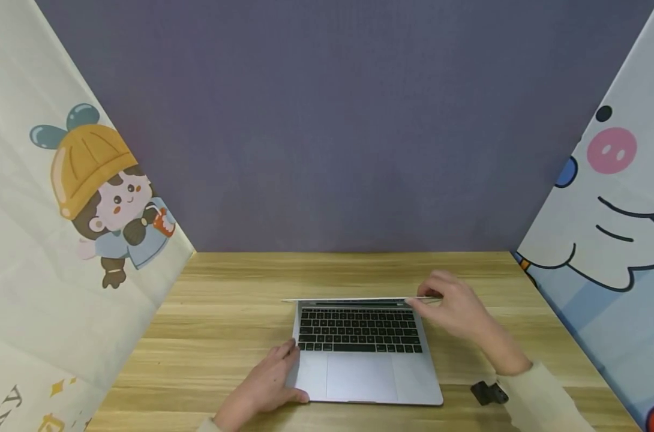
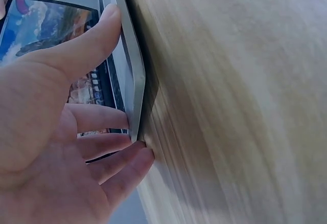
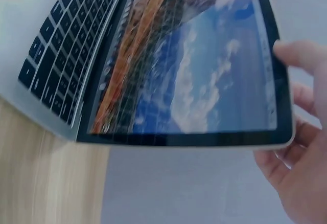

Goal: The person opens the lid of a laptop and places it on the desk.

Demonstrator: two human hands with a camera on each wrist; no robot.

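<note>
A silver laptop (image 1: 362,375) sits on the wooden table, its lid raised nearly edge-on to the head view. My right hand (image 1: 452,305) pinches the lid's upper right corner between thumb and fingers. In the right wrist view the lit screen (image 3: 204,81) shows a picture of sky, clouds and orange rock, with the keyboard (image 3: 66,45) beside it. My left hand (image 1: 270,378) rests against the base's front left corner, thumb at the front edge and fingers along the left side. Those fingers (image 2: 102,116) look mostly straight in the left wrist view, touching the metal edge.
A small black object (image 1: 488,393) is by the right sleeve on the table (image 1: 208,336). A dark grey panel (image 1: 327,132) stands behind the table. Cloths printed with cartoon figures hang at the left (image 1: 30,240) and right (image 1: 618,252).
</note>
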